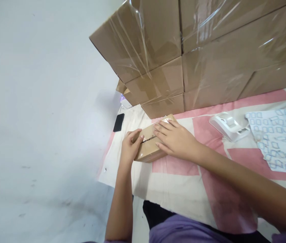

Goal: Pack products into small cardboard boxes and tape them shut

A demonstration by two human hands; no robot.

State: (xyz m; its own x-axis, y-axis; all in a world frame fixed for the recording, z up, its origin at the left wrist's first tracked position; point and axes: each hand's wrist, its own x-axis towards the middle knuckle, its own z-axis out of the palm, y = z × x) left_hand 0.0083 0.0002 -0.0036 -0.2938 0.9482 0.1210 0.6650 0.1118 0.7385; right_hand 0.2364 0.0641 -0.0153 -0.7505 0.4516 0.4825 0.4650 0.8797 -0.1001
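Note:
A small cardboard box (148, 153) lies on the cloth-covered table in front of me, with shiny clear tape on its top and a dark seam along the middle. My left hand (130, 145) grips its left end, thumb on the top near the seam. Across the right part of the top lies my right hand (172, 137), flat with its fingers stretched out, pressing on the lid. That hand hides part of the seam and the tape.
Behind the box rises a stack of large cardboard cartons (158, 79) wrapped in clear film. A black phone (119, 122) lies to the left by the wall. On the right are a white tape dispenser (230, 126) and a white sheet with blue outlines (279, 135).

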